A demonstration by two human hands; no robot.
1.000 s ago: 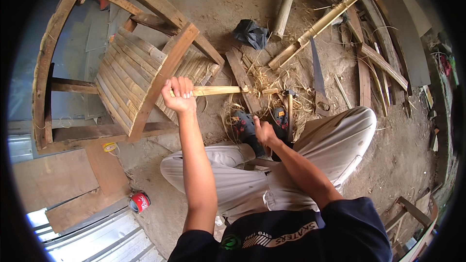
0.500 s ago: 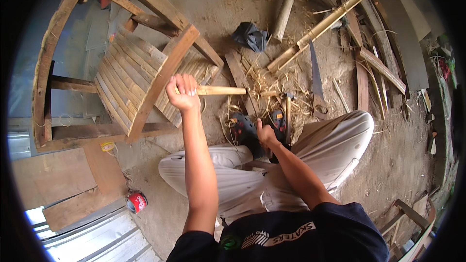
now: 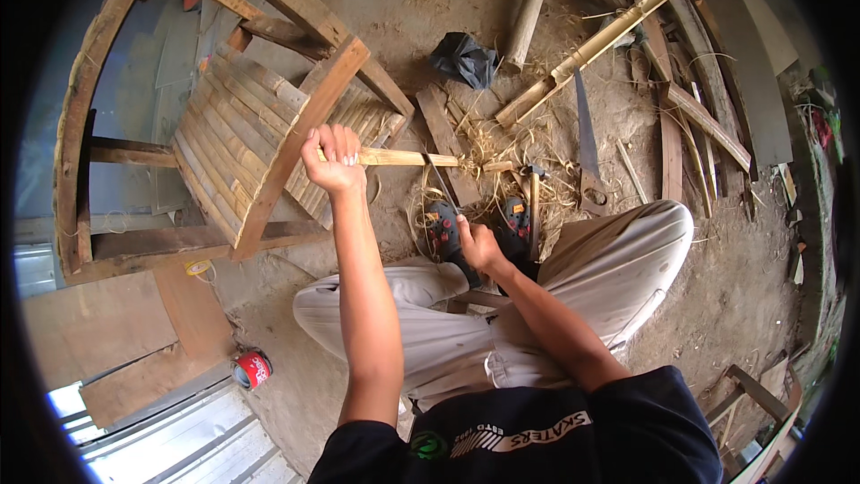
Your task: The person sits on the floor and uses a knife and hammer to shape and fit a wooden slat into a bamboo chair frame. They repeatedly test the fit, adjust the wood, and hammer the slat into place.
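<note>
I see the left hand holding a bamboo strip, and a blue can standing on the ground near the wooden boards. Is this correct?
Not quite: the can is red, not blue, as the head view shows. The rest holds: the left hand grips the bamboo strip, and the can stands near the wooden boards.

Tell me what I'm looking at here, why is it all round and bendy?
A person wears a camera on their head, looking down, and its wide lens bends straight edges. The two arms coming up from the bottom are theirs. The left hand grips a bamboo stick next to a wooden frame filled with slats. The right hand is down by their sandals and holds a thin blade against the stick. On the dirt floor lie a saw, a hammer, bamboo poles, shavings, a black bag and a red can.
</note>
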